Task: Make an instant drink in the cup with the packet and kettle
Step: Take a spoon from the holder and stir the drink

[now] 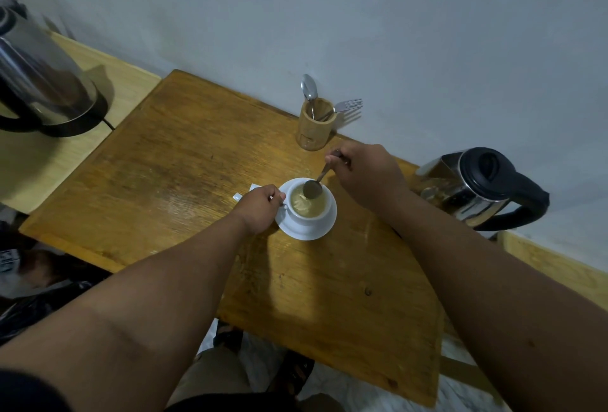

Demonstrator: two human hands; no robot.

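Note:
A white cup (304,218) holding a pale yellowish drink stands on a white saucer (316,232) in the middle of the wooden table (184,161). My left hand (258,209) grips the cup's handle. My right hand (365,174) pinches a metal spoon (317,183) whose bowl hangs just over the drink at the far rim. A white packet (245,192) lies flat on the table, mostly hidden behind my left hand. A steel kettle with a black lid and handle (480,186) stands at the table's right edge.
A wooden holder (316,130) with a spoon and a fork stands against the wall behind the cup. A second steel kettle on its base (42,82) sits on a lighter side table at the left. The table's near corner ends above my legs.

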